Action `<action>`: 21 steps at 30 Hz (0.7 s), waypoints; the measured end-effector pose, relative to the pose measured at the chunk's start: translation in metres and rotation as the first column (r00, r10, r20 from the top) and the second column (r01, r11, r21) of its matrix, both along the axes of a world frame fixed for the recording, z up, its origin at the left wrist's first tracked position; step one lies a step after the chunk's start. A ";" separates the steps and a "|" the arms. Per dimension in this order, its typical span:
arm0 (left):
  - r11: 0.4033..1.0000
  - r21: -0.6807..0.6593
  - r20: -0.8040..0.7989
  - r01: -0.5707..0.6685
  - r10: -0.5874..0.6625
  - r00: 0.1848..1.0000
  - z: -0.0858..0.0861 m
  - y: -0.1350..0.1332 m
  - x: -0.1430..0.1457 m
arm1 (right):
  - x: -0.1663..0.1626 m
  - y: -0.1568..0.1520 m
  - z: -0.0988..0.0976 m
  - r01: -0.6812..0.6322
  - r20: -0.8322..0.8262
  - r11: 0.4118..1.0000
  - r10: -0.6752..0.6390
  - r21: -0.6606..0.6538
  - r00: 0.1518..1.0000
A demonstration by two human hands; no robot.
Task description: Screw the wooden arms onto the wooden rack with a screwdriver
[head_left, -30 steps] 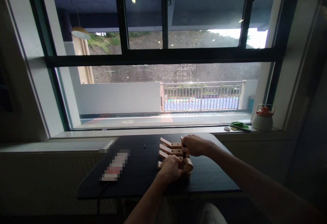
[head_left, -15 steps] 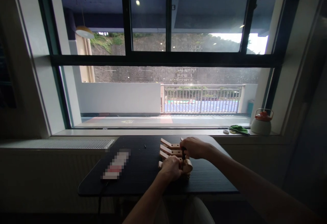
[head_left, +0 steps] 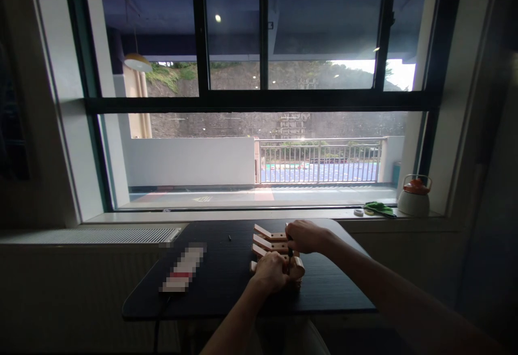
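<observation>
On the dark table sits a wooden assembly (head_left: 270, 244) of light, angled pieces with dark holes, in several rows. My left hand (head_left: 272, 271) is closed on its near end, fingers wrapped over the wood. Above it, my right hand (head_left: 303, 236) grips the handle of a screwdriver (head_left: 290, 252), which points down at the wood beside a rounded end piece (head_left: 298, 267). The screwdriver's tip is too small and dark to make out, and my left fingers cover part of the near pieces.
A small dark screw-like piece (head_left: 229, 238) lies on the black table (head_left: 218, 290). To the left is a blurred-out pale object (head_left: 184, 268) with a cable. Along the windowsill stand a kettle-shaped jug (head_left: 413, 198), a green cloth-like item (head_left: 378, 207) and tape-like rings (head_left: 358, 212).
The whole view has shifted slightly, so the table sits lower in the picture. Both hands keep their places on the wooden assembly and the screwdriver.
</observation>
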State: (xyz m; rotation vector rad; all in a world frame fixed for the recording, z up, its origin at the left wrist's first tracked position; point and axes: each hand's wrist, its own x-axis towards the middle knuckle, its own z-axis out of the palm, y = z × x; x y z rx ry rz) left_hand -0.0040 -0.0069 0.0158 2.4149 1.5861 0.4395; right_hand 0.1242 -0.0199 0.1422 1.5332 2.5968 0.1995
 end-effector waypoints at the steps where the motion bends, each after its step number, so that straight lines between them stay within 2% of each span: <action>1: 1.000 -0.005 0.009 -0.002 0.002 1.000 0.000 -0.001 0.000 | 0.000 -0.001 0.002 -0.002 0.001 1.000 0.002 -0.002 1.000; 9: 1.000 0.023 0.025 0.016 -0.017 1.000 0.001 -0.001 0.001 | 0.005 -0.002 0.000 -0.078 -0.009 0.997 0.078 0.000 0.997; 21: 0.999 0.032 0.062 0.007 -0.009 0.998 -0.004 0.002 0.000 | 0.004 0.003 -0.004 -0.018 -0.023 0.999 0.018 0.027 1.000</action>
